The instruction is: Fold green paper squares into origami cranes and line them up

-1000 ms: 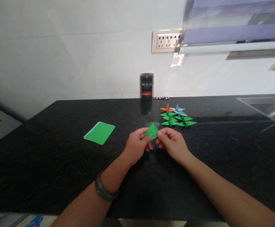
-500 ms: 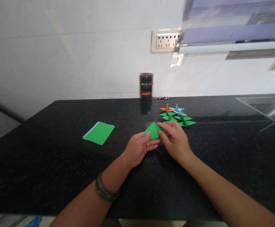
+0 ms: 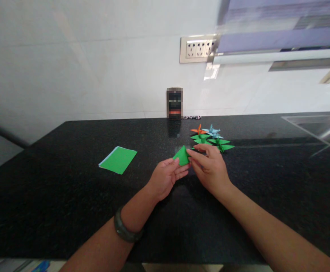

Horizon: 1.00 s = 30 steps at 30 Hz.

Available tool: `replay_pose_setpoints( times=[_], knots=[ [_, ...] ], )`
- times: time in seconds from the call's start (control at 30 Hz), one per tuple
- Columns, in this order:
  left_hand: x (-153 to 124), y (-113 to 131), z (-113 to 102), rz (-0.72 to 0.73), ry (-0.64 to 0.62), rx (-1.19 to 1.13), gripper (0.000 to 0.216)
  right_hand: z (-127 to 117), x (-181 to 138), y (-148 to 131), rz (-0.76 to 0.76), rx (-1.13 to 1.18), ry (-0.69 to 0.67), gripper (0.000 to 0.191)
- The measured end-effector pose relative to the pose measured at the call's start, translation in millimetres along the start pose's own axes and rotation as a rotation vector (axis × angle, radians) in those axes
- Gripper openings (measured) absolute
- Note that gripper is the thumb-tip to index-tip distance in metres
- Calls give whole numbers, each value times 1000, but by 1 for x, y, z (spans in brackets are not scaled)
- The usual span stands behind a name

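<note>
Both hands meet near the middle of the black tabletop [image 3: 54, 196]. The left hand [image 3: 165, 177] and right hand [image 3: 210, 170] pinch a folded green paper triangle [image 3: 182, 156] between their fingertips. Finished paper cranes [image 3: 210, 139] sit just behind, toward the far edge; a green paper stack [image 3: 118, 159] lies to the left.

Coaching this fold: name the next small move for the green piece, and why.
Probably press the fold flat on the countertop: the folded green paper is pinched between left hand and right hand, raised at an angle, its crease apparently not flattened.
</note>
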<state>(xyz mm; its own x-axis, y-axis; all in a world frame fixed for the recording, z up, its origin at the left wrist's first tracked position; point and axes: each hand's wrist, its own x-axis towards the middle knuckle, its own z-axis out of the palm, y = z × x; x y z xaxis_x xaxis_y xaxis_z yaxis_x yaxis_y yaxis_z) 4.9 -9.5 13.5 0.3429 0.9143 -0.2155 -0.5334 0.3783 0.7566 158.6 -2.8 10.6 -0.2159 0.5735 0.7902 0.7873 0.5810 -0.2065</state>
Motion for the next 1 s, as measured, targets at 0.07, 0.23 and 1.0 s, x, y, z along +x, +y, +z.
replay_pose_setpoints(
  times=[0.07,0.23,1.0],
  knots=[
    [0,-1,0,16,5,21,13,0,0,0,-4,-5,11,20],
    [0,-3,-1,35,-15,45,16,0,0,-1,-14,-8,-4,21],
    [0,-2,0,18,-43,21,15,2,-1,-4,197,224,-76,18]
  ],
)
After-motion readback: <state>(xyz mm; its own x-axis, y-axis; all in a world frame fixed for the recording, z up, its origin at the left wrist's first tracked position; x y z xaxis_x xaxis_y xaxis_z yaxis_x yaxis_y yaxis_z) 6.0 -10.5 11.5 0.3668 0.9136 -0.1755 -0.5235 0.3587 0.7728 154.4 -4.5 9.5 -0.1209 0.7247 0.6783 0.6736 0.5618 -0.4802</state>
